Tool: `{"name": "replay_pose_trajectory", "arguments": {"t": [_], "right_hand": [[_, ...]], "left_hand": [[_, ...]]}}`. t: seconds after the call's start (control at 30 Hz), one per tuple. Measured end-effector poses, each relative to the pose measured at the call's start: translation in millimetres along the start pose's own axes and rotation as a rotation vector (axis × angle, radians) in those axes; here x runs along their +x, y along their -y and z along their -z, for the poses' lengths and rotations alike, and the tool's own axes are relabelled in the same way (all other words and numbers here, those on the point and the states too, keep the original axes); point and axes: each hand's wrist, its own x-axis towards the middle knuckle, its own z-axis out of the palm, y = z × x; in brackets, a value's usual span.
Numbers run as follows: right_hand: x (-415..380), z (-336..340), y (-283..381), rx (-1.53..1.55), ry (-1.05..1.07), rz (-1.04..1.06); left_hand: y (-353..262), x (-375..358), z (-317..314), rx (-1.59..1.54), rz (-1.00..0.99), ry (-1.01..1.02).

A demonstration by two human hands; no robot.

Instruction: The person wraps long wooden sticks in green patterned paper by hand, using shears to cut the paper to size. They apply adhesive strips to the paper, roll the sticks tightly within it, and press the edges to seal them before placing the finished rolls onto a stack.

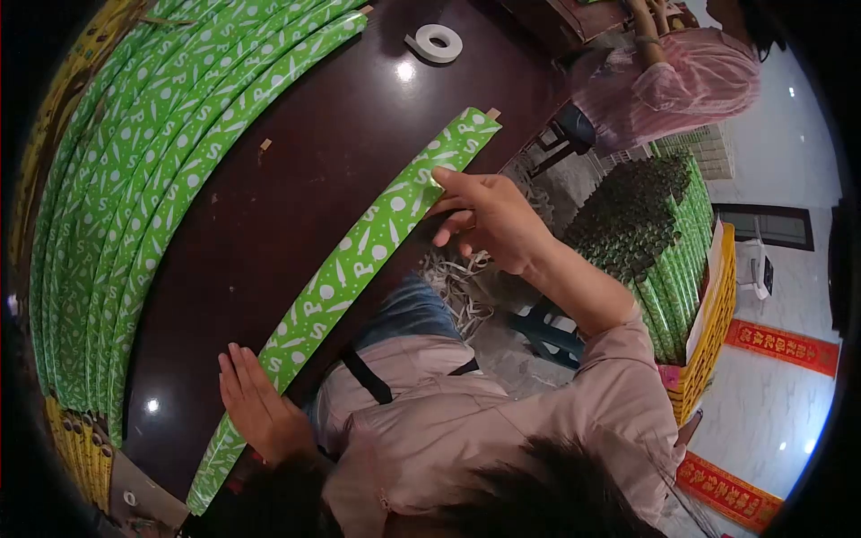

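Observation:
One long green roll (345,260) with white printing lies slantwise over the dark table, a small brown end showing at its upper tip. Near that upper end is my right hand (489,215), its thumb on the printed face and its index finger at the lower edge; the other fingers curl loosely below. My left hand (260,399) rests with fingers stretched out and close together against the lower part of the roll. Many similar green rolls (117,197) lie side by side at the left.
White tape (438,43) lies on the dark table (296,170). A co-worker (673,85) in a pink striped top sits at the upper right. Stacked green rolls (677,278) stand beside a yellow crate (710,341). A stool (547,336) and pale strips (457,291) are below.

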Motion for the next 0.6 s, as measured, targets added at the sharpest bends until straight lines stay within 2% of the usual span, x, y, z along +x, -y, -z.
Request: {"name": "replay_pose_trajectory", "arguments": {"t": [0.1,0.3,0.6], "right_hand": [[2,-5,10,-0.054,-0.006,-0.072],[4,-6,12,-0.06,-0.024,-0.072],[10,-1,5,-0.012,0.013,0.007]], "left_hand": [[-2,2,0,-0.011,0.003,-0.019],[3,3,-6,-0.003,-0.05,-0.099],[-8,9,0,0.094,0.027,-0.097]]}}
